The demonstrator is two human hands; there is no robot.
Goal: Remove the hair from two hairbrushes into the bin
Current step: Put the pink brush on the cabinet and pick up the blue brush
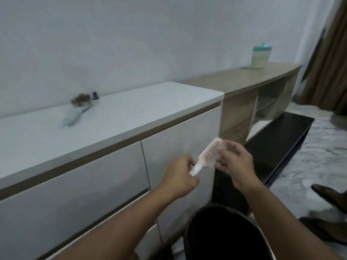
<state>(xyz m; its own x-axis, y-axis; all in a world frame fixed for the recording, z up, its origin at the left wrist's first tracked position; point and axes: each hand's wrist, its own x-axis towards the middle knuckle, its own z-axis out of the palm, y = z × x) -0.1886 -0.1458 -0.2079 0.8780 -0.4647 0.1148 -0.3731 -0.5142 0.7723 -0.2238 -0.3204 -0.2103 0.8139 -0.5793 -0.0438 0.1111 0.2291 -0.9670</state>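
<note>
Room: white wall, marble-look floor point(319, 152), brown curtain point(332, 59) far right; whole frame a bit blurred.
Pink brush point(210, 155): pale pink paddle brush, held in mid-air in front of the white cabinet, above and beyond the bin; handle points down-left, head tilted up-right, bristles face the right hand.
Left hand point(180, 177): clenched round the brush handle, the white handle end showing between the fingers.
Right hand point(234, 164): fingers curled onto the bristle side of the head, touching it; can't tell whether hair is pinched between them.
Bin point(225, 235): black, round, open-topped, on the floor straight under the forearms, just beside the cabinet front; contents not visible.
Second brush point(77, 113): light teal, lying on the white cabinet top near the wall, well apart from the hands; a brown clump of hair point(81, 99) sits on its head.
Small dark item point(95, 95): just beside that hair clump, against the wall; too blurred to identify.
White cabinet point(131, 109): white top, flat drawer fronts with brown-trimmed gaps.
Wooden unit point(253, 87): lower, butts against the cabinet's right end, open shelves on its front.
Canister point(260, 56): cream body, teal lid, upright on the wooden unit near the wall.
Dark bench point(277, 145): black low surface on the floor in front of the wooden unit.
Shoes point(330, 199): dark, at right edge on the floor.
</note>
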